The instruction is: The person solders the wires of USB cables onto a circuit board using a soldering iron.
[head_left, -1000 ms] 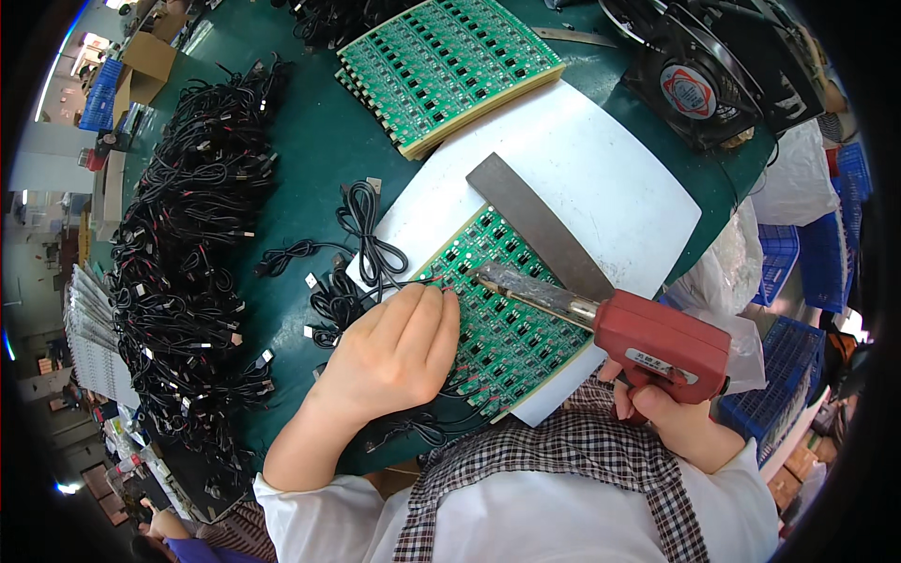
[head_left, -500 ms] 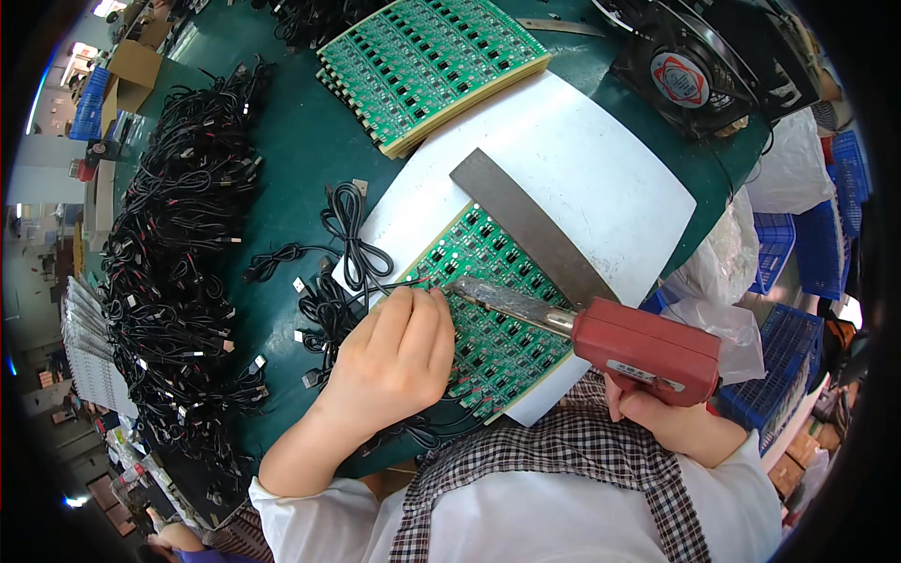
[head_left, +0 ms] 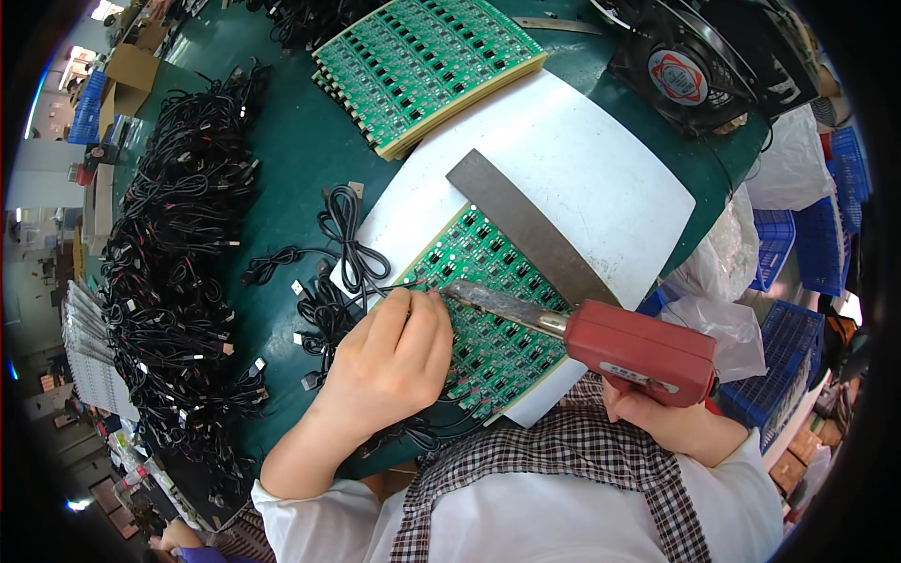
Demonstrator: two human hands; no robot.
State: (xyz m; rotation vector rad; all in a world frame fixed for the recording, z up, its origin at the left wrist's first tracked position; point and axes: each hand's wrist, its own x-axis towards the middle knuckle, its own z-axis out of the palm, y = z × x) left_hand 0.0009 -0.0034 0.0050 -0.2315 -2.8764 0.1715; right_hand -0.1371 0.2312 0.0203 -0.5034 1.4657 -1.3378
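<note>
A green circuit board panel [head_left: 502, 272] full of small black parts lies in front of me on a white sheet [head_left: 601, 159]. My left hand [head_left: 399, 352] rests at its left edge, fingertips pinched on the thin wire end of a black USB cable [head_left: 355, 249]; the exact grip is hidden by the fingers. My right hand [head_left: 648, 413] is wrapped round the handle of a red soldering gun [head_left: 643, 352]. The gun's tip is beside my left fingertips, over the board. A dark metal bar [head_left: 530, 230] lies along the board's far right edge.
A stack of green circuit boards [head_left: 427, 70] stands on the far side of the green table [head_left: 286, 202]. Bundled black cables [head_left: 183, 253] form a long heap at the left. A black fan [head_left: 680, 80] stands far right; blue crates [head_left: 779, 352] and plastic bags are beyond the table's right side.
The soldering gun has shifted very slightly left along with the overall view. Both hands keep their grips, and the tip stays close to my left fingertips.
</note>
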